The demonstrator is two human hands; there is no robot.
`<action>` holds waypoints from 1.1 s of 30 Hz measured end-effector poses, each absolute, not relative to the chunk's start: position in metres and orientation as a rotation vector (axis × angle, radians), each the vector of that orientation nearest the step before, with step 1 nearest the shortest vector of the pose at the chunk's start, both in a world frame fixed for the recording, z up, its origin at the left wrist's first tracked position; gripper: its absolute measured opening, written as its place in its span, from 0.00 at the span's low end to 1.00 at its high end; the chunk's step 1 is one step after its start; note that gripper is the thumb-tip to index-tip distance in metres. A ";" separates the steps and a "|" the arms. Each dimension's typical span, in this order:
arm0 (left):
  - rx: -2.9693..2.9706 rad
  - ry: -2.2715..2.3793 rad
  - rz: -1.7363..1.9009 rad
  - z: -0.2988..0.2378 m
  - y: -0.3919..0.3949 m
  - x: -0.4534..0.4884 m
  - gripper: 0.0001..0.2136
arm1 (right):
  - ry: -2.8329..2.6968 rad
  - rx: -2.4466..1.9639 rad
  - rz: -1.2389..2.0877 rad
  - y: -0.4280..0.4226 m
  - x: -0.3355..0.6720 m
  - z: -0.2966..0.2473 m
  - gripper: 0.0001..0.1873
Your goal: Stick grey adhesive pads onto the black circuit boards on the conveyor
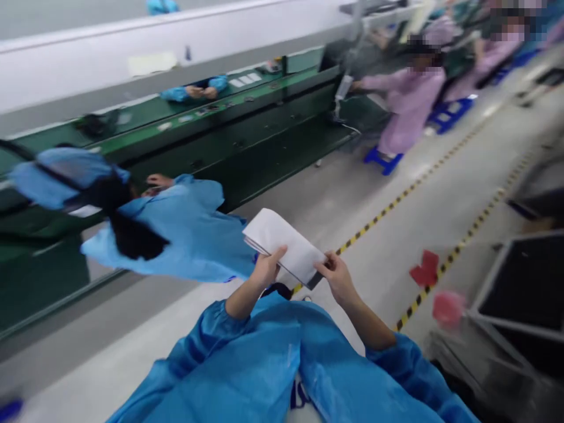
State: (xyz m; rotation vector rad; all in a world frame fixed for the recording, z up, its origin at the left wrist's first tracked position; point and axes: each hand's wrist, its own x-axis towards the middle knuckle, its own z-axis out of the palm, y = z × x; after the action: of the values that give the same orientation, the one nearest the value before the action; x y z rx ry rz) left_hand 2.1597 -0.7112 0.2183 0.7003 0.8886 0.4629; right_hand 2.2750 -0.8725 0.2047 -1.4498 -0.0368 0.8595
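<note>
Held out in front of my blue smock is a folded white sheaf of paper (282, 238), with several layers showing along its left edge. A dark strip marks its lower right end. My left hand (267, 267) is closed on the near long edge, thumb lying on top. At the right end, my right hand (337, 276) pinches the corner between thumb and fingers. The fingers beneath the paper are hidden.
A co-worker in a blue smock (176, 229) sits close on my left at a long green workbench (273, 126). Farther off, a person in pink (408, 106) sits on a blue stool (383, 161). Yellow-black floor tape (374, 222) runs along the aisle; a black-topped cart (524, 282) stands right.
</note>
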 end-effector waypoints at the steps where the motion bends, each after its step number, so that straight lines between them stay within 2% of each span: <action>1: 0.684 0.893 0.479 0.216 -0.702 2.161 0.20 | -0.019 -1.398 0.899 -0.864 2.278 0.203 0.24; 7: 0.655 0.901 0.637 0.203 -0.624 2.145 0.23 | 0.193 -1.109 1.249 -0.807 2.284 0.187 0.28; 10: 0.689 0.925 0.697 0.199 -0.591 2.123 0.23 | 0.066 -1.180 1.334 -0.766 2.279 0.178 0.27; 13: 0.929 0.950 0.707 0.197 -0.573 2.102 0.20 | -0.105 -1.336 1.265 -0.725 2.269 0.170 0.26; 17: 1.178 0.984 0.801 0.195 -0.560 2.080 0.20 | -0.315 -1.529 1.210 -0.683 2.260 0.163 0.33; 23: 0.729 1.287 0.949 0.189 -0.578 2.037 0.25 | -0.592 -1.533 1.655 -0.638 2.259 0.173 0.43; 26: 0.357 1.299 1.177 0.188 -0.603 2.011 0.25 | -0.819 -1.439 1.998 -0.611 2.247 0.177 0.35; 29: 0.076 1.294 1.368 0.188 -0.623 1.983 0.21 | -1.013 -1.367 2.163 -0.588 2.217 0.176 0.26; 33: -0.191 1.291 1.532 0.185 -0.639 1.931 0.16 | -1.083 -1.296 2.245 -0.579 2.149 0.171 0.25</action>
State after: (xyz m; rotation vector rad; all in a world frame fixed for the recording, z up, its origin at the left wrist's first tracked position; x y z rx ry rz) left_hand 1.9307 -0.6387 0.1850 -0.1909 1.2906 1.5321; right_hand 2.1488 -0.5786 0.1707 -1.2959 -1.0835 2.2452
